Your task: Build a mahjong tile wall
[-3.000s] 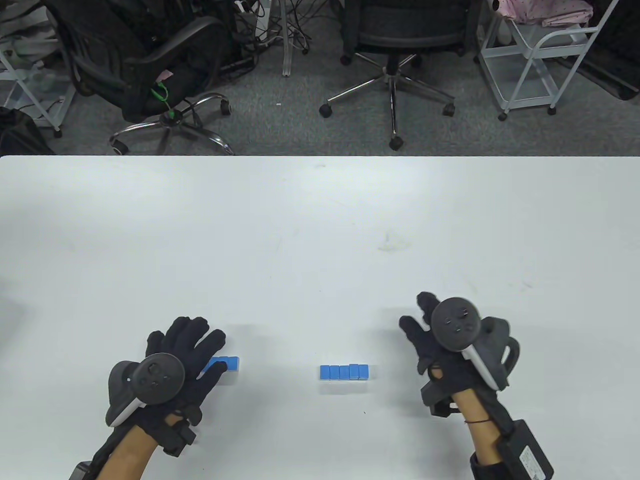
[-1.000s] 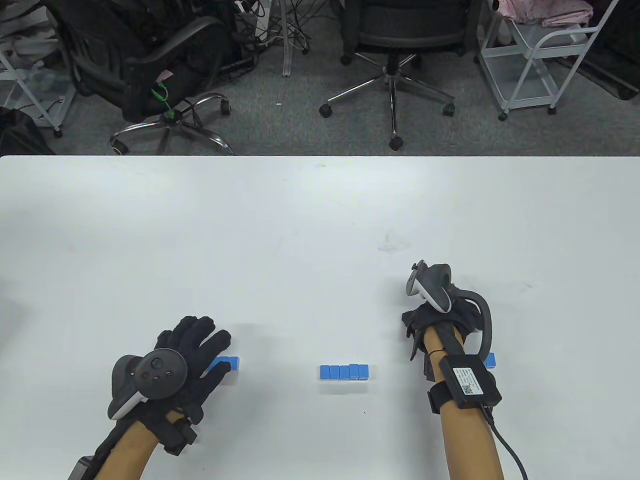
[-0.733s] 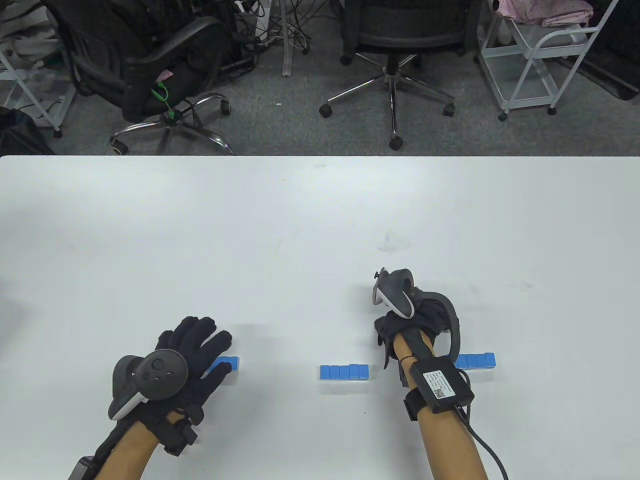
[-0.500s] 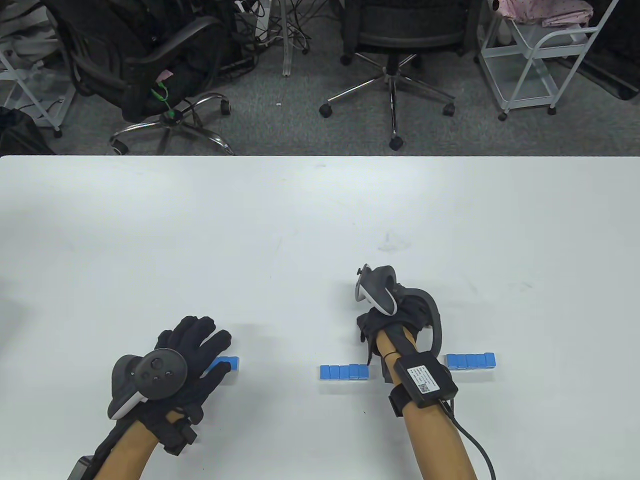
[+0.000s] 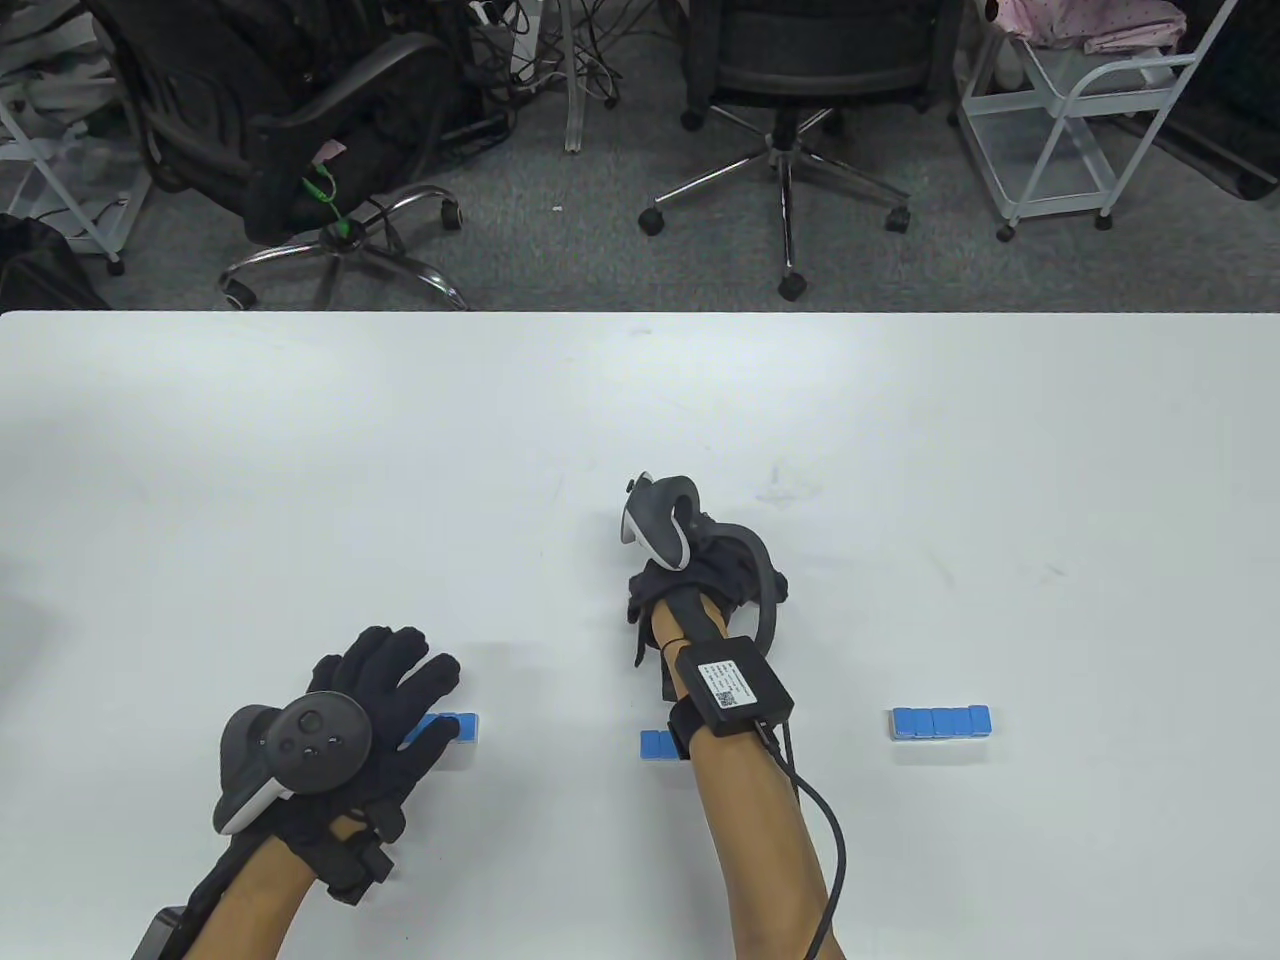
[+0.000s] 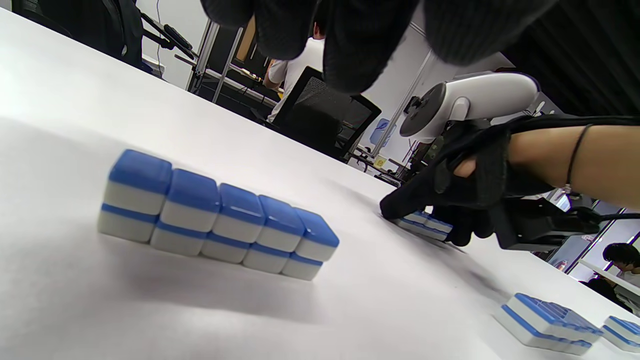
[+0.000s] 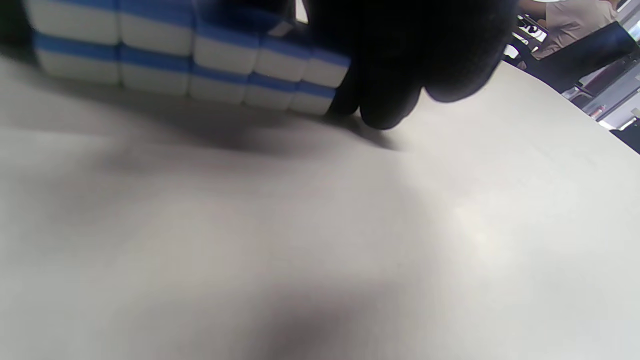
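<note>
Right hand point(image 5: 700, 590) swung across to the middle block point(image 5: 657, 745).

Its fingers are pressed against that block's end; left hand point(image 5: 375, 700) is laid flat over the left block point(image 5: 460, 727).

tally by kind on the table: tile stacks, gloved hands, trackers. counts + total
Tile stacks: 3 (left tile stack, middle tile stack, right tile stack)
Gloved hands: 2 (left hand, right hand)
Trackers: 2 (left tracker, right tracker)
Total: 7
</note>
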